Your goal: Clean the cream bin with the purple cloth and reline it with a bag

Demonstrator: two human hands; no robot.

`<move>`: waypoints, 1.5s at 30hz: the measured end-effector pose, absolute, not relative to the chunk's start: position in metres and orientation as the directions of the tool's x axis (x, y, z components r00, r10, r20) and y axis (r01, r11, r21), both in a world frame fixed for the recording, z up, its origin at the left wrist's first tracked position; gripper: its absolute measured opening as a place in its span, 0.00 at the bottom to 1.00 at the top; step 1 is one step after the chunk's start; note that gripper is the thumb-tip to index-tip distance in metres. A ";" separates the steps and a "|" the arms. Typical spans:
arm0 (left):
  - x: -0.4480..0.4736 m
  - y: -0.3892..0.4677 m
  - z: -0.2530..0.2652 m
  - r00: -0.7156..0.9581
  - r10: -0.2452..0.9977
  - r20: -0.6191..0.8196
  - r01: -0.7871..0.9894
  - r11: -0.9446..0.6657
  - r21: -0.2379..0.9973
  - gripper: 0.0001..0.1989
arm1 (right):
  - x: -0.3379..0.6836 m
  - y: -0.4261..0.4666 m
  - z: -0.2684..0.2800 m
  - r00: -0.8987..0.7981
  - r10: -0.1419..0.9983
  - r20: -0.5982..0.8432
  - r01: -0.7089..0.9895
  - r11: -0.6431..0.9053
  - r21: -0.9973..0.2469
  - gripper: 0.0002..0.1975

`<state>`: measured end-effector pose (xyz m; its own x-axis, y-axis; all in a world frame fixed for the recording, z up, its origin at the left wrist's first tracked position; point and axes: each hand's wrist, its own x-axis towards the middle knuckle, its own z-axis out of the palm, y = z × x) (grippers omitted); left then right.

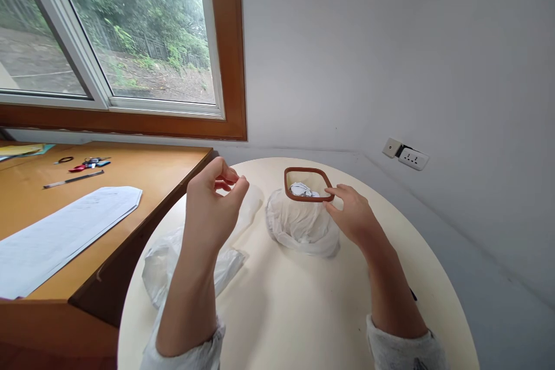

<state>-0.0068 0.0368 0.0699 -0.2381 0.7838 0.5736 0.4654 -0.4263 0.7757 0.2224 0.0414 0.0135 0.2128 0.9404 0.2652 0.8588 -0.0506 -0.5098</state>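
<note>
A small bin (309, 199) with a brown rim stands on the round table, with crumpled white paper (302, 189) inside it. Bunched around its near side is a thin white plastic bag (303, 225). My right hand (350, 211) grips the right corner of the rim between thumb and fingers. Raised left of the bin, my left hand (214, 202) is closed in a loose pinch; whatever its fingertips hold, if anything, is hidden. Below and behind that hand, another clear plastic bag (162, 266) lies crumpled on the table.
A round cream table (312, 306) stands against the white wall. To the left is a wooden desk (165, 185) bearing papers (73, 231), a pen (73, 179) and keys (93, 163). Wall sockets (413, 158) are at the right, a window (143, 34) at upper left.
</note>
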 end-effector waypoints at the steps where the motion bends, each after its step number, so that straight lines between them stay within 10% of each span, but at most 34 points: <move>1: -0.007 0.037 0.070 -0.240 0.780 0.578 0.466 -0.430 0.773 0.10 | 0.223 0.041 0.013 0.200 0.953 0.228 0.847 -0.051 -0.529 0.18; 28: -0.012 0.038 0.069 -0.173 0.847 0.502 0.427 -0.395 0.813 0.09 | 0.203 0.042 0.007 0.021 0.973 0.231 0.779 0.129 -0.614 0.29; 45: -0.023 0.022 0.083 -0.256 0.835 0.488 0.301 -0.411 0.860 0.10 | 0.297 -0.095 -0.121 0.316 0.948 -0.043 0.913 -0.316 -0.259 0.33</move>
